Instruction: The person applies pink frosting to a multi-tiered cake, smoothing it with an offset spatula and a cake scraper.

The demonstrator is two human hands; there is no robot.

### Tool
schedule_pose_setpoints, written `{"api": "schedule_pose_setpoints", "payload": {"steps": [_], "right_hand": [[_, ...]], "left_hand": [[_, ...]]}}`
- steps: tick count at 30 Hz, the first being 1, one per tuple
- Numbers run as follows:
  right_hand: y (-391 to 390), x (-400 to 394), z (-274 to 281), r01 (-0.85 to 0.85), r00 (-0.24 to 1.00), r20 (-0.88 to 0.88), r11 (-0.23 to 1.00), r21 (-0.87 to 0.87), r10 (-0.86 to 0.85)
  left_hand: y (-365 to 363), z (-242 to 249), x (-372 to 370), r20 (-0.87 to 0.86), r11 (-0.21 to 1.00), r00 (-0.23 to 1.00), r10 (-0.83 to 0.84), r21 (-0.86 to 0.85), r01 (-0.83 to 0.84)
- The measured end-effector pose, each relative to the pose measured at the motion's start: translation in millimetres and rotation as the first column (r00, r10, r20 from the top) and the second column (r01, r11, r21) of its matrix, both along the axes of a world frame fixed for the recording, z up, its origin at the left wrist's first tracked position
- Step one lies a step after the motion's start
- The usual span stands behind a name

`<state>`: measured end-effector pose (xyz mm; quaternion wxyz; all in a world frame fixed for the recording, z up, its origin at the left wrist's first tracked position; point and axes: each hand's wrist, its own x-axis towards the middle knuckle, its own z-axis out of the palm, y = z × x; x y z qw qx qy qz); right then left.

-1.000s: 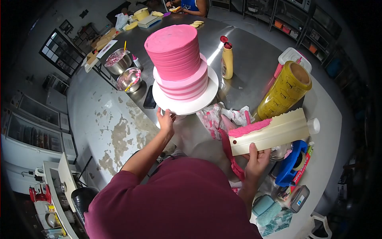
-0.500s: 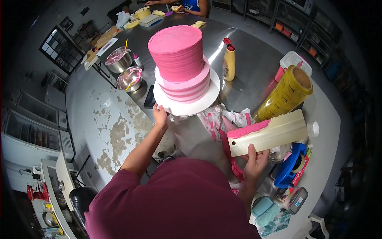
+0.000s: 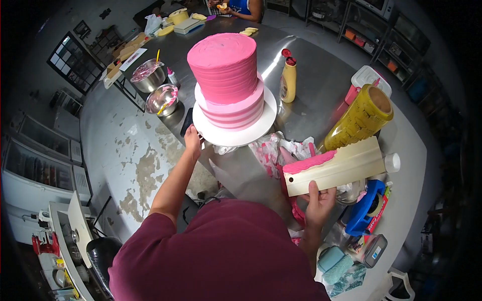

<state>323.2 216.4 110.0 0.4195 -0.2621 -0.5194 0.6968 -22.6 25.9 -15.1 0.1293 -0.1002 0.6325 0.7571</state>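
A two-tier pink frosted cake (image 3: 222,75) stands on a round white cake board (image 3: 226,136), the smooth taller tier above a striped lower one. At the board's near-left rim is my left hand (image 3: 193,140), fingers closed on the edge, the fingertips partly hidden. My right hand (image 3: 320,204) grips a wide, cream-coloured scraper (image 3: 341,168) by its lower edge, the thumb on the near face. Thick pink frosting (image 3: 310,163) coats the scraper's upper left edge. The scraper is held apart from the cake, to its lower right.
Smeared plastic (image 3: 266,150) lies before the board. Right are a yellow film roll (image 3: 356,120), a blue tape dispenser (image 3: 365,208) and cloths (image 3: 335,266). A squeeze bottle (image 3: 288,83) stands behind; steel bowls (image 3: 161,100) sit left. Another person (image 3: 246,9) works at the far end.
My left hand has shifted slightly left and up along the board's rim. The scraper has moved a little left in my right hand. The far person's arm has drawn in.
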Motion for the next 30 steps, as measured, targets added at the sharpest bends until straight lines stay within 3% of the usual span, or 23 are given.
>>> {"api": "schedule_pose_setpoints", "payload": {"steps": [2, 5, 10, 13, 16, 19, 23, 30], "right_hand": [[-0.6, -0.8, 3.3, -0.012, 1.000, 0.003, 1.000, 0.003, 0.012], [-1.4, -1.9, 4.3, -0.003, 1.000, 0.001, 1.000, 0.006, 0.003], [-0.4, -0.9, -2.1, -0.007, 1.000, 0.014, 0.999, 0.033, 0.007], [0.1, -1.8, -2.1, -0.006, 1.000, 0.011, 0.999, 0.040, 0.006], [1.3, -2.1, -2.8, -0.018, 1.000, 0.000, 0.999, 0.048, 0.018], [0.4, -3.3, -0.3, -0.018, 1.000, 0.006, 0.999, 0.048, 0.018], [1.2, -3.7, -0.5, -0.038, 0.999, 0.003, 0.999, 0.020, 0.038], [2.2, -0.7, 4.8, -0.058, 0.998, 0.015, 0.998, 0.017, 0.058]], "left_hand": [[-2.4, -8.0, 8.2, 0.028, 0.990, 1.000, 0.010, 0.144, -0.014], [12.2, 10.1, 50.0, 0.005, 0.989, 0.996, 0.085, 0.118, -0.085], [22.8, 11.8, 83.6, -0.037, 0.998, 0.999, 0.027, 0.066, -0.024], [18.8, -4.2, 69.8, -0.181, 0.998, 0.983, -0.015, 0.054, 0.025], [17.0, -7.2, 51.8, -0.214, 0.999, 0.977, 0.010, -0.030, -0.017], [9.5, -3.3, 31.5, -0.143, 0.995, 0.990, -0.003, -0.099, -0.012], [7.6, 6.2, 28.7, -0.018, 0.996, 0.996, 0.089, -0.030, -0.089], [21.7, 4.0, 58.2, -0.118, 0.998, 0.991, 0.063, -0.004, -0.064]]}}
